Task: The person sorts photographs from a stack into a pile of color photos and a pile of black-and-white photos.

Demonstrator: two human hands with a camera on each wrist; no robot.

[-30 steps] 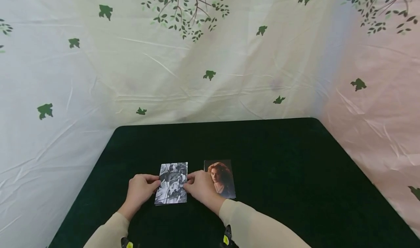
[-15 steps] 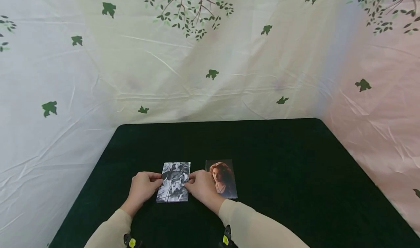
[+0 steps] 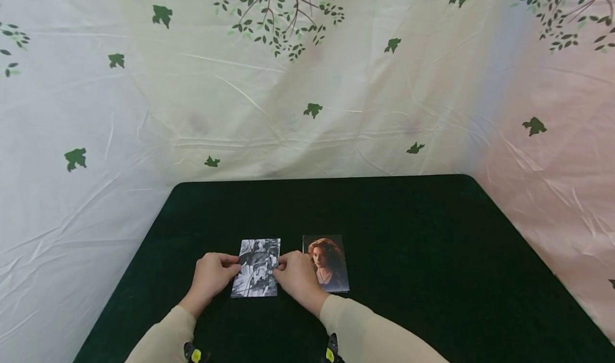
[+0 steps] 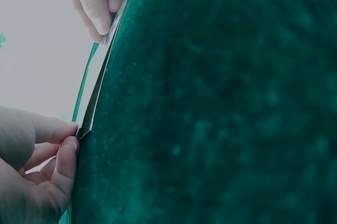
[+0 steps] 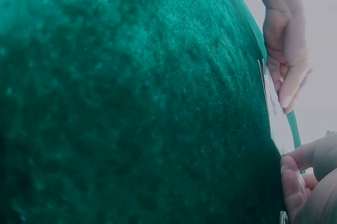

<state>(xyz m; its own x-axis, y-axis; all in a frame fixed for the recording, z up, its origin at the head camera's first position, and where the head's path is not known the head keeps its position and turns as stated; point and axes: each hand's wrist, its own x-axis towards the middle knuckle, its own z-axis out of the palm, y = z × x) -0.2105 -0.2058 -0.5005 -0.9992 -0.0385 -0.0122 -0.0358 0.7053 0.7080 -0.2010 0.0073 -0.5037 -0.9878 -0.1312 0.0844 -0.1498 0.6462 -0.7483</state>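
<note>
A black-and-white photo card (image 3: 255,269) lies between my two hands on the dark green cloth. My left hand (image 3: 210,277) pinches its left edge between thumb and fingers. On the opposite edge, my right hand (image 3: 299,278) does the same. Seen edge-on in the left wrist view, the photo card (image 4: 96,79) has at least one more layer under it, with a thin gap between them. Just right of it lies a colour portrait card (image 3: 331,269), partly hidden behind my right hand; a second edge shows along its bottom.
The dark green cloth (image 3: 408,256) covers the whole table, whose far corners are rounded. Behind it hangs a pale curtain (image 3: 259,117) printed with leaves and branches. Straps with dark and yellow parts sit on both wrists.
The lower layer that stuck out below the black-and-white photo card now lines up more closely with it. Both hands keep their pinch, and the view has shifted slightly.
</note>
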